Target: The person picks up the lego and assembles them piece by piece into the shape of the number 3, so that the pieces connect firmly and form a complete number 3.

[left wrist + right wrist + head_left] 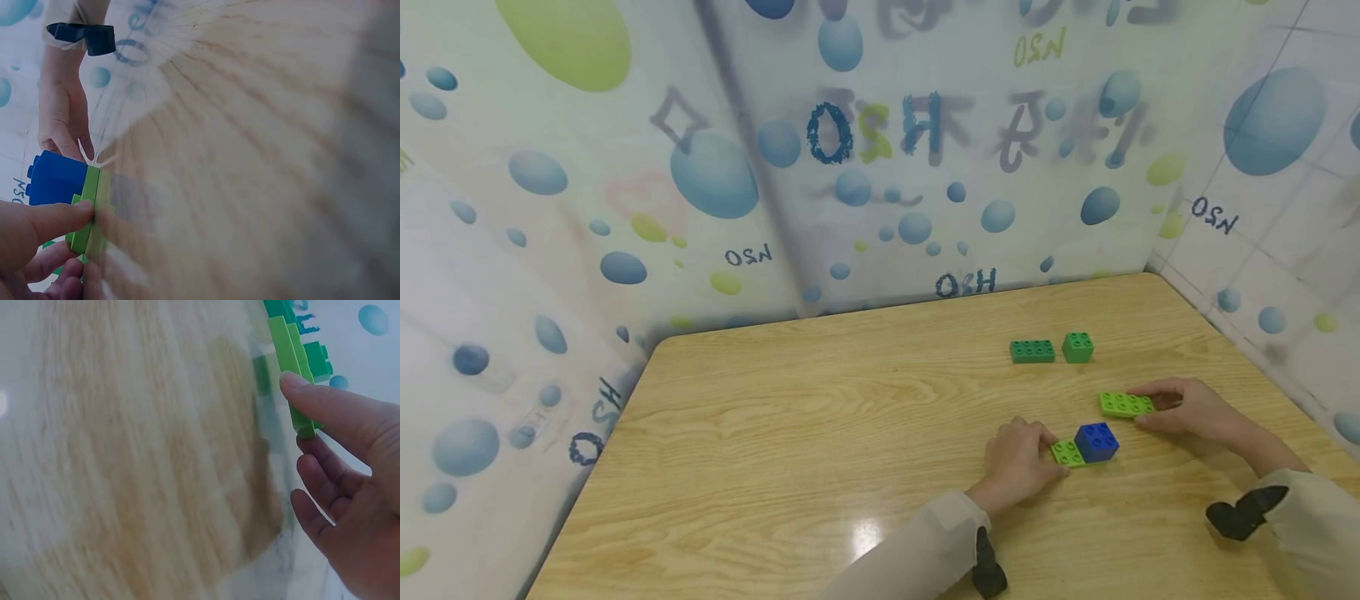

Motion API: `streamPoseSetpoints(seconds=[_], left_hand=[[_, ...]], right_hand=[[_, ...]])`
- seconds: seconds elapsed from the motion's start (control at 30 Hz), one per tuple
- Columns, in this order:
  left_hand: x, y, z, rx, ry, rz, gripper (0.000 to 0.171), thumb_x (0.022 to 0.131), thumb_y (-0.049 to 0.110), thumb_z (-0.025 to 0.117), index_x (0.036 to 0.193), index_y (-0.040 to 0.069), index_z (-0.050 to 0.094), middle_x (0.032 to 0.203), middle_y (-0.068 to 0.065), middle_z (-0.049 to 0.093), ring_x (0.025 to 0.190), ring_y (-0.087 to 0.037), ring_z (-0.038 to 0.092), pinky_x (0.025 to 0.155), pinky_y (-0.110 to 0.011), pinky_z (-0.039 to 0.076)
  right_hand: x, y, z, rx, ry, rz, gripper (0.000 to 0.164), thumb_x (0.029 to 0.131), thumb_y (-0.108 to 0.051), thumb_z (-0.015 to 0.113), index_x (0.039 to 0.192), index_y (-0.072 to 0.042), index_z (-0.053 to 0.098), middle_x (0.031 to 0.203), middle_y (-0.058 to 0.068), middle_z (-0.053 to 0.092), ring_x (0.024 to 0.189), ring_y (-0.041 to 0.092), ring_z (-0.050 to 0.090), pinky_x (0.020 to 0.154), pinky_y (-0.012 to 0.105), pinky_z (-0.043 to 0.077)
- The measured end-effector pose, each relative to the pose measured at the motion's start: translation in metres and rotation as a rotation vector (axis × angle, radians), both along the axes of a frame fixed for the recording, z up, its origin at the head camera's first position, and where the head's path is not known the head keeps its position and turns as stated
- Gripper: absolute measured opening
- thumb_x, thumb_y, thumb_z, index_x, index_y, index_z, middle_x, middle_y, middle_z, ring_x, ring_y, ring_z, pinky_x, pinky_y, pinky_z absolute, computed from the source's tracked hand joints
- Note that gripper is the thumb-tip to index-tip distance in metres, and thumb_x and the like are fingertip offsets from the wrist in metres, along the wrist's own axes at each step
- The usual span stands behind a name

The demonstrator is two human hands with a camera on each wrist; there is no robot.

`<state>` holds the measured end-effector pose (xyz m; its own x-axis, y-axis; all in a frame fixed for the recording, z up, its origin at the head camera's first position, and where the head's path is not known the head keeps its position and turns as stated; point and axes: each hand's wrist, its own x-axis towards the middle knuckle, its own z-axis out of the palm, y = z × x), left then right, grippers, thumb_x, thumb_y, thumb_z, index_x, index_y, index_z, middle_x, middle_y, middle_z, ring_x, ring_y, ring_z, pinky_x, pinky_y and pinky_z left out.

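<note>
My left grip point(1018, 460) pinches a lime brick point(1066, 453) on the worktop point(775, 433), a blue brick point(1097, 442) seated on its right half. My right grip point(1197, 412) pinches another lime brick point(1122, 405), just beyond the blue one, near two green bricks point(1032, 352).

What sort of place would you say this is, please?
Perhaps a screened-off corner for tabletop play or work: a wood-grain table stands beside printed sheeting, and studded toy bricks are out on it.

Bricks point(1097, 442): plastic, smooth, slight sheen
Desk point(820, 425): wood-grain top, glossy, reflects light
Sleeves point(917, 550): cloth, matt
</note>
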<state>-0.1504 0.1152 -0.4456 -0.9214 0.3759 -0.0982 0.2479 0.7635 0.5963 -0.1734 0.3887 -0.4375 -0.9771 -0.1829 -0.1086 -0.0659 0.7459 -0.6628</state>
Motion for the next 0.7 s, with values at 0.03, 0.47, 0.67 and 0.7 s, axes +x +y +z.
streamPoseSetpoints(seconds=[0.03,0.47,0.67,0.7], left_hand=[[0.0,0.0,0.0,-0.003,0.002,0.001,0.032,0.07,0.036,0.078,0.099,0.028,0.067,0.078,0.015,0.044,0.07,-0.003,0.036,0.062,-0.021,0.029],[0.0,-0.001,-0.001,-0.001,0.003,-0.009,0.031,0.071,0.036,0.078,0.099,0.028,0.067,0.078,0.015,0.043,0.07,-0.003,0.035,0.062,-0.021,0.028],[-0.001,-0.001,-0.001,-0.001,0.012,-0.016,0.031,0.072,0.036,0.078,0.1,0.027,0.067,0.079,0.015,0.044,0.07,-0.003,0.035,0.062,-0.021,0.029],[-0.001,-0.001,-0.001,0.001,0.014,-0.016,0.031,0.072,0.036,0.078,0.1,0.027,0.067,0.078,0.015,0.044,0.07,-0.003,0.035,0.063,-0.021,0.029]], right_hand=[[0.0,-0.001,0.001,0.001,0.005,0.001,0.056,0.077,-0.028,0.074,0.119,0.005,0.057,0.117,0.027,0.052,0.093,0.025,0.053,0.07,0.032,0.045],[0.006,-0.023,0.025,-0.014,0.129,0.094,0.043,0.079,-0.023,0.072,0.115,-0.001,0.061,0.112,0.016,0.059,0.091,-0.006,0.048,0.073,0.022,0.045],[0.011,-0.036,0.037,-0.025,0.153,0.135,0.039,0.079,-0.021,0.072,0.113,-0.004,0.063,0.108,0.008,0.059,0.09,-0.002,0.051,0.076,0.023,0.045],[0.012,-0.039,0.037,-0.028,0.156,0.146,0.039,0.079,-0.021,0.072,0.112,-0.005,0.063,0.107,0.007,0.06,0.089,-0.001,0.051,0.076,0.024,0.045]])
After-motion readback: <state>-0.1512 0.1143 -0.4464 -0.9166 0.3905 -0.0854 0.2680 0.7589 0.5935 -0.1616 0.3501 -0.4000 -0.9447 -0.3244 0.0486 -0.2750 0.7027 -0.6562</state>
